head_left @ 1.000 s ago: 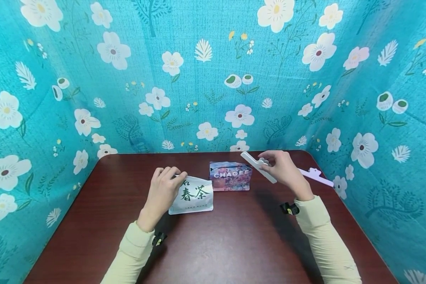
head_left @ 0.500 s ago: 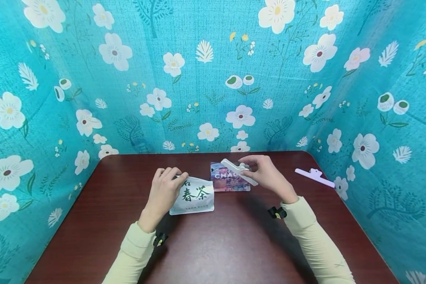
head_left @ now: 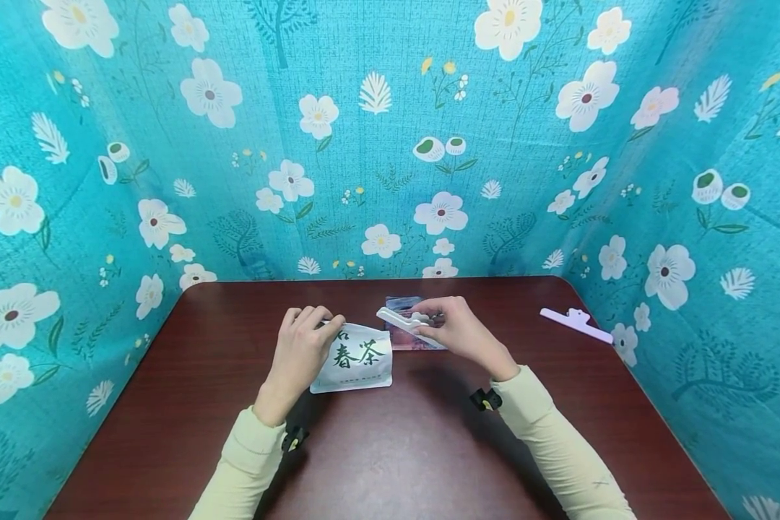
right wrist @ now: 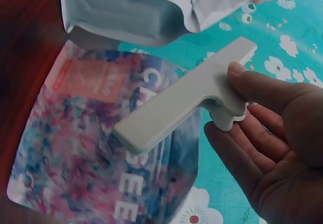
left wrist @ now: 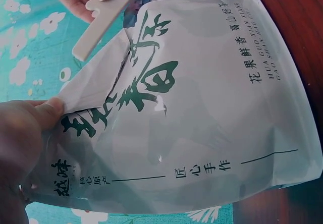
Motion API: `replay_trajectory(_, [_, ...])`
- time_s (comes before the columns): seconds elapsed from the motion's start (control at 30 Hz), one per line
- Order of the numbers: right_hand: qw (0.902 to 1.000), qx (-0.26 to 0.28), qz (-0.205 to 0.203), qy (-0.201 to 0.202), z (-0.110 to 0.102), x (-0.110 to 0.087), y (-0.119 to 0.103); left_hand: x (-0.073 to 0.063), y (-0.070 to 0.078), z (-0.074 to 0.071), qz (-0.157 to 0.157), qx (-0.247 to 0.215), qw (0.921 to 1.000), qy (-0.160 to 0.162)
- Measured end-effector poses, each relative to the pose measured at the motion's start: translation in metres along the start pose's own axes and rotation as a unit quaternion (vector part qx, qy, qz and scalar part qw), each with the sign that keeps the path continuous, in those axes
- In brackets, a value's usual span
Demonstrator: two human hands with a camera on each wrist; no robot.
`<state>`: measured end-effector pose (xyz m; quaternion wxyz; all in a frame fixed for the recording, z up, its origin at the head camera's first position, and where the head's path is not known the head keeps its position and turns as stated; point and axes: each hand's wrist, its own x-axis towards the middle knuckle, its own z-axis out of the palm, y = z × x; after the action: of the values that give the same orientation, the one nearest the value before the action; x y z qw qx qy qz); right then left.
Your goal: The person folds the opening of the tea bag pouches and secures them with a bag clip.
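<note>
My left hand grips the top of a white tea bag with green lettering; its top corner is folded over under the thumb in the left wrist view. The bag stands on the table. My right hand pinches a white sealing clip by its handle tabs, thumb on one side and fingers on the other. The clip is held in the air, slanting, just right of the white bag's top edge. Behind it stands a colourful CHAGEE bag, partly covered by the clip and right hand in the head view.
A lilac sealing clip lies near the right edge of the dark red-brown table. Teal floral cloth hangs behind the table and along both sides.
My right hand has carried the white sealing clip leftward, from right of the CHAGEE bag to beside the white tea bag. The left hand stays on the bag's top.
</note>
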<state>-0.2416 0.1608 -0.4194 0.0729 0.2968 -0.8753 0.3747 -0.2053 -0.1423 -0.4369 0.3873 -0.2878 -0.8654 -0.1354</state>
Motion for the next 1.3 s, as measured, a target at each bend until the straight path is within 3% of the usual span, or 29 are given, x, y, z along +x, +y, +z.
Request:
replay_trajectory(0.47, [0.9983,0.047,-0.03,0.017,0.019,0.005,-0.006,0.001,-0.001,0.001,0.005,-0.009,0.9999,0.007])
replay_trajectory(0.77, [0.9983,0.023,-0.053,0.004,0.021,0.005,-0.014,0.001,-0.001,0.001,0.007,-0.007,0.9999,0.01])
replay_trajectory(1.3, [0.9954,-0.028,-0.089,0.023,0.024,0.002,-0.011,0.0,-0.002,0.001,0.003,-0.007,1.0,0.005])
